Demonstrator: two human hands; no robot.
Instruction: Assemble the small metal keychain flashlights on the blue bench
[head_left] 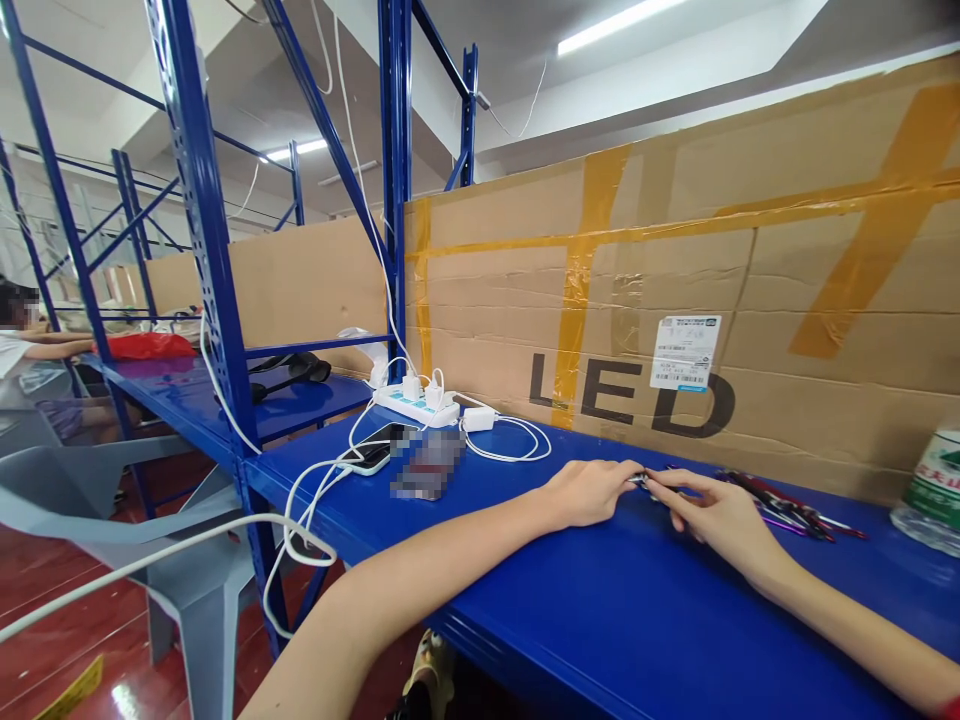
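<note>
Both my hands meet above the blue tabletop (570, 610), near the cardboard wall. My left hand (589, 492) is closed, with thumb and forefinger pinching one end of a small shiny metallic piece (639, 480). From the other side, my right hand (716, 512) pinches close to the same piece. Its remaining fingers curl below. Most of the piece is hidden by fingertips, so its kind cannot be made out. Just right of my right hand lies a loose pile of slim pens (795, 510), dark, red and purple.
A cardboard wall (495, 300) stands behind the table. At the left are a power strip (416, 405) with chargers, white cables, and a phone (379, 448). A water bottle (930, 490) stands at the right edge. A grey chair (202, 560) and a blue rack post (206, 220) are further left.
</note>
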